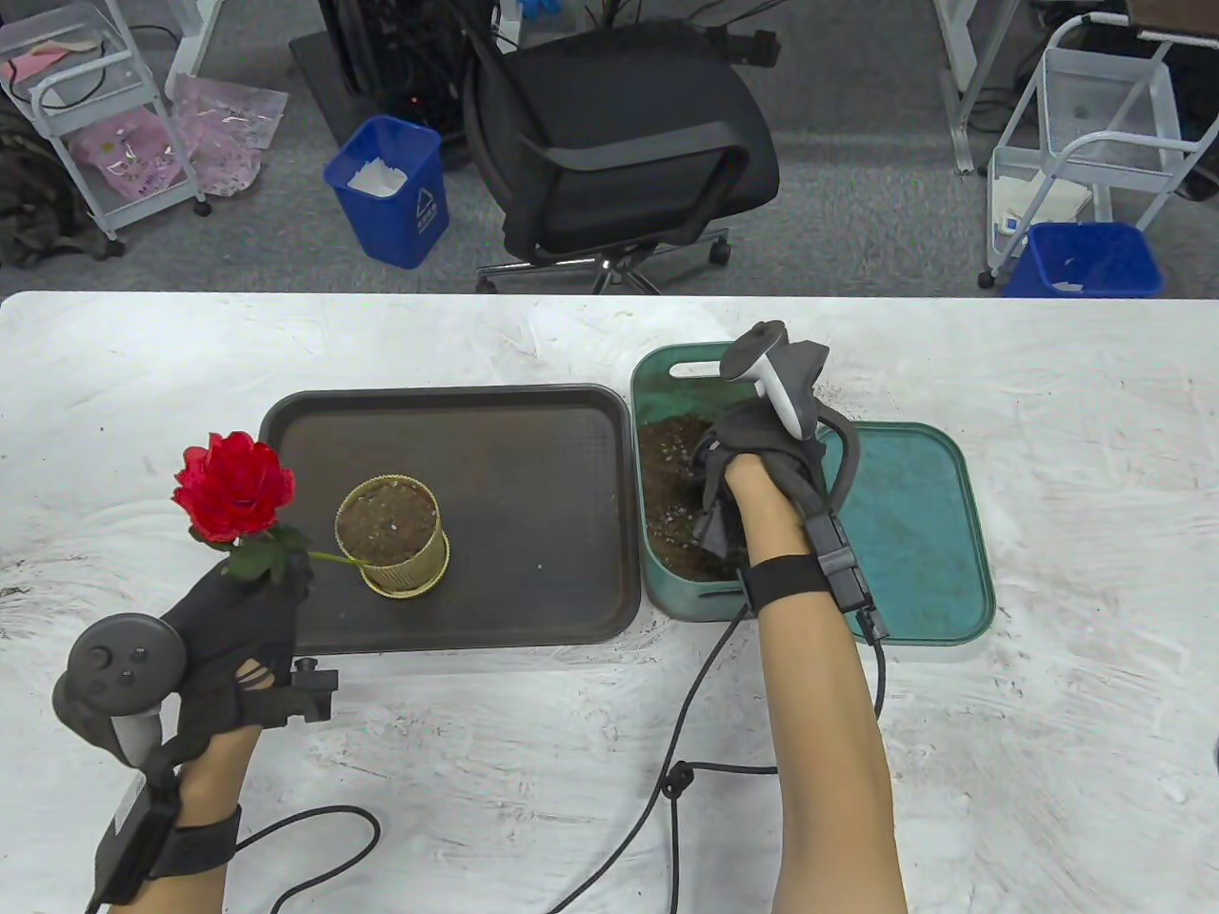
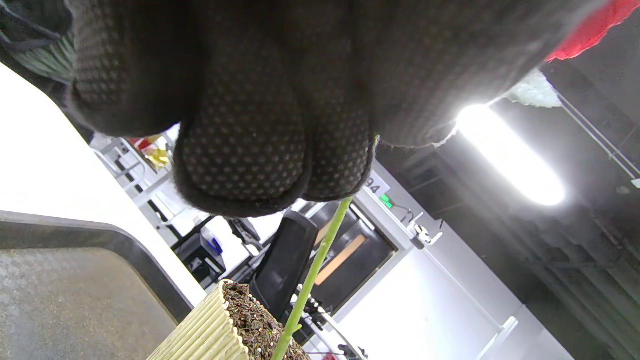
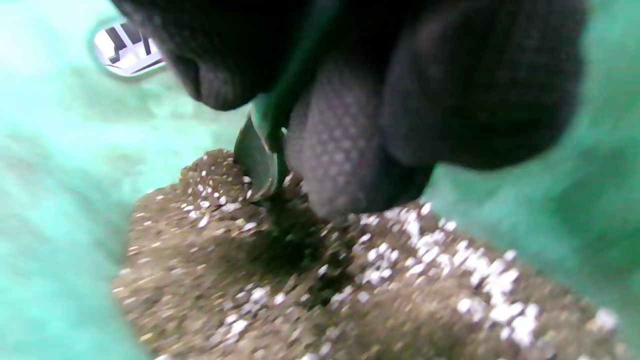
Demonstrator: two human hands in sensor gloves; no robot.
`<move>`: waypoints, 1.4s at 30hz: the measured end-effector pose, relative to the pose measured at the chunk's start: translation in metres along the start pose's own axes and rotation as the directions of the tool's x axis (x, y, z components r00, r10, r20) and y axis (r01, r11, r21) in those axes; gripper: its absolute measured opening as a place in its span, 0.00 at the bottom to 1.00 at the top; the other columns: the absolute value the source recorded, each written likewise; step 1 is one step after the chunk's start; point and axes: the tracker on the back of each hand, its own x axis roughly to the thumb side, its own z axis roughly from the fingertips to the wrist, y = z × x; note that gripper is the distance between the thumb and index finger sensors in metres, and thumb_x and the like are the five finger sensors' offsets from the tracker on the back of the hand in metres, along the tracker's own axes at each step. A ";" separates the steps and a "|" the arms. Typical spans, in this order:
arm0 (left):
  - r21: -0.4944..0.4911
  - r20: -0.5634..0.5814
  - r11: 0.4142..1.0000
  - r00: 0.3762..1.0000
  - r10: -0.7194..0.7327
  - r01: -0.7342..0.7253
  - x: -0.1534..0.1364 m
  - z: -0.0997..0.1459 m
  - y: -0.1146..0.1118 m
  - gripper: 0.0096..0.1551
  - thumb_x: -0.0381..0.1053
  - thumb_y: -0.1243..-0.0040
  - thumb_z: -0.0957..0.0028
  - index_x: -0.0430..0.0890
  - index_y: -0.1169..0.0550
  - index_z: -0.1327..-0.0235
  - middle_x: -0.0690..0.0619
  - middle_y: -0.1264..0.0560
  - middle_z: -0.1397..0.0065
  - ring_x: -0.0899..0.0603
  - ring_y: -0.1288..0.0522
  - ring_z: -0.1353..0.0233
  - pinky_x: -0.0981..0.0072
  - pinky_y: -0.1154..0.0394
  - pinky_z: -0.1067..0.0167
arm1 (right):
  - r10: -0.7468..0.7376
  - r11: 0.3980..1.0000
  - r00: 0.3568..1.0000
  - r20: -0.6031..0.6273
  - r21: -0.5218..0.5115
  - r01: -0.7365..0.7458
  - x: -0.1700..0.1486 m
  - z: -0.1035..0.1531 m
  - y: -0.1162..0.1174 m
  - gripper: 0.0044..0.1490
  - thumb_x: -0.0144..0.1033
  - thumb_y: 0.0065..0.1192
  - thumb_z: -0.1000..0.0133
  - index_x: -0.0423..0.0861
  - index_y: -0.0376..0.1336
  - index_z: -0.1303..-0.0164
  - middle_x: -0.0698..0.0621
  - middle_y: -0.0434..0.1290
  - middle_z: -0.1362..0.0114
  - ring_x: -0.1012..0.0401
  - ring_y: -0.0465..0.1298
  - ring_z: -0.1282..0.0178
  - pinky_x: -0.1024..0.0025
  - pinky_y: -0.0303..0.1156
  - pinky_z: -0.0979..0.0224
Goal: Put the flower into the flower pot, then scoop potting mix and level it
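The left hand (image 1: 233,619) is pinching the stem of the red flower (image 1: 233,487), whose lower end is reaching into the soil-filled pot (image 1: 392,536) standing on the dark tray (image 1: 533,495). The right hand (image 1: 752,466) is gripping a green scoop (image 3: 257,155) dug into the potting mix (image 3: 320,290) in the green bin (image 1: 667,367).

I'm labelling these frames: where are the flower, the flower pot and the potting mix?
flower (image 1: 233,484), table view, red bloom.
flower pot (image 1: 409,569), table view, ribbed side wall.
potting mix (image 1: 669,476), table view, soil surface in green tub.
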 end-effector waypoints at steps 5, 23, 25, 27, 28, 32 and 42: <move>0.002 0.001 1.000 1.000 -0.004 0.004 0.001 0.001 0.000 0.22 0.59 0.26 0.56 0.48 0.10 0.54 0.56 0.10 0.57 0.47 0.07 0.64 0.59 0.12 0.59 | -0.086 0.989 0.996 0.012 0.122 0.084 -0.001 -0.007 0.007 0.33 0.37 0.62 0.51 0.37 0.65 0.36 0.40 0.82 0.46 0.50 0.87 0.66 0.58 0.85 0.66; 0.000 -0.002 1.000 1.000 0.004 -0.004 0.000 0.000 0.001 0.22 0.59 0.26 0.56 0.49 0.10 0.54 0.56 0.10 0.57 0.47 0.07 0.64 0.59 0.12 0.59 | -0.563 0.764 0.826 -0.021 0.369 0.530 -0.051 0.021 0.004 0.33 0.35 0.57 0.50 0.34 0.62 0.36 0.38 0.80 0.46 0.51 0.88 0.65 0.61 0.88 0.68; -0.001 -0.001 1.000 1.000 0.005 -0.005 0.000 0.000 0.000 0.22 0.59 0.26 0.56 0.49 0.10 0.54 0.56 0.10 0.57 0.47 0.07 0.64 0.59 0.12 0.59 | -0.590 0.751 0.807 -0.015 0.356 0.556 -0.056 0.027 0.003 0.33 0.35 0.57 0.50 0.34 0.62 0.36 0.38 0.80 0.46 0.51 0.88 0.65 0.61 0.88 0.68; -0.001 0.002 1.000 1.000 0.005 -0.005 0.000 0.000 0.000 0.22 0.59 0.26 0.56 0.49 0.10 0.54 0.56 0.10 0.57 0.47 0.07 0.64 0.59 0.12 0.59 | -0.619 0.737 0.786 -0.013 0.338 0.586 -0.061 0.033 0.001 0.33 0.36 0.57 0.50 0.34 0.62 0.36 0.38 0.80 0.46 0.51 0.88 0.65 0.61 0.88 0.68; -0.002 0.003 1.000 1.000 0.005 -0.005 0.000 0.000 0.000 0.23 0.59 0.26 0.56 0.48 0.10 0.54 0.56 0.10 0.57 0.47 0.07 0.64 0.59 0.12 0.59 | -0.633 0.729 0.774 -0.009 0.329 0.600 -0.063 0.036 0.000 0.33 0.36 0.57 0.50 0.34 0.62 0.36 0.38 0.80 0.46 0.51 0.88 0.65 0.61 0.88 0.68; -0.003 0.012 1.000 1.000 -0.001 0.001 0.001 0.000 0.000 0.22 0.59 0.26 0.56 0.49 0.10 0.54 0.56 0.10 0.57 0.47 0.07 0.63 0.59 0.12 0.59 | -0.676 0.706 0.736 0.020 0.302 0.640 -0.069 0.051 -0.008 0.33 0.36 0.57 0.50 0.34 0.62 0.36 0.38 0.80 0.46 0.51 0.88 0.65 0.61 0.88 0.68; -0.002 0.007 1.000 1.000 0.001 -0.001 -0.002 -0.001 0.000 0.22 0.59 0.26 0.56 0.49 0.10 0.54 0.56 0.10 0.57 0.47 0.07 0.64 0.59 0.12 0.59 | -0.677 0.716 0.718 0.159 0.368 0.593 -0.042 0.092 -0.006 0.33 0.36 0.58 0.50 0.34 0.62 0.37 0.38 0.80 0.46 0.51 0.88 0.65 0.61 0.88 0.68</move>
